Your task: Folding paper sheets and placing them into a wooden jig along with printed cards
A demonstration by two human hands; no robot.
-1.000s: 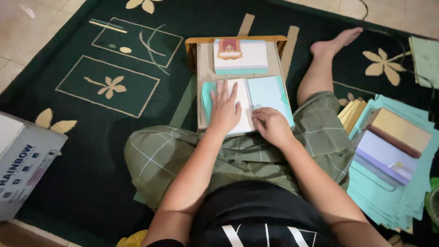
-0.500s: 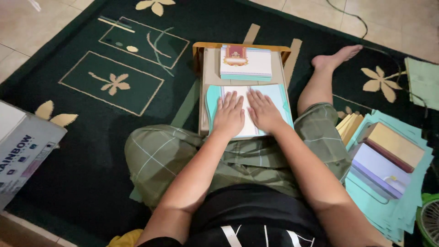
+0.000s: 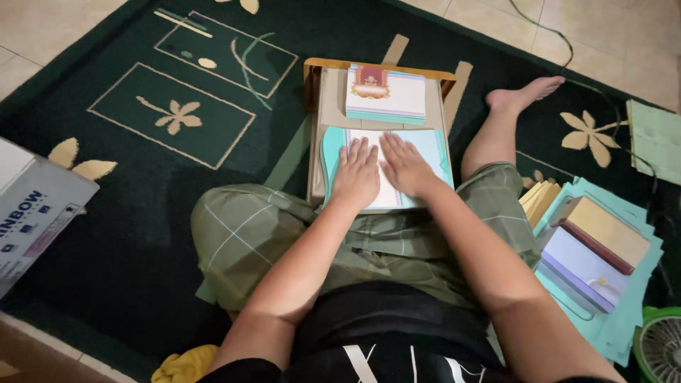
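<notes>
A: Left to right, quick. What's around?

B: I see a grey-white cardboard box [image 3: 32,213] at far left on the dark green rug [image 3: 142,177]. Centre, a wooden board [image 3: 323,142] holding a white booklet with teal cover [image 3: 386,170], plus a second booklet [image 3: 385,96] lying beyond it.

A: Hands?

B: My left hand [image 3: 357,174] and right hand [image 3: 404,164] lie flat, fingers spread, pressed side by side on the open booklet, nothing pinched. They cover the page middle.

A: Right side?

B: Stack of teal sheets [image 3: 624,319] with tan and lilac books [image 3: 592,248] on top, then a green fan [image 3: 660,347] at the corner.
</notes>
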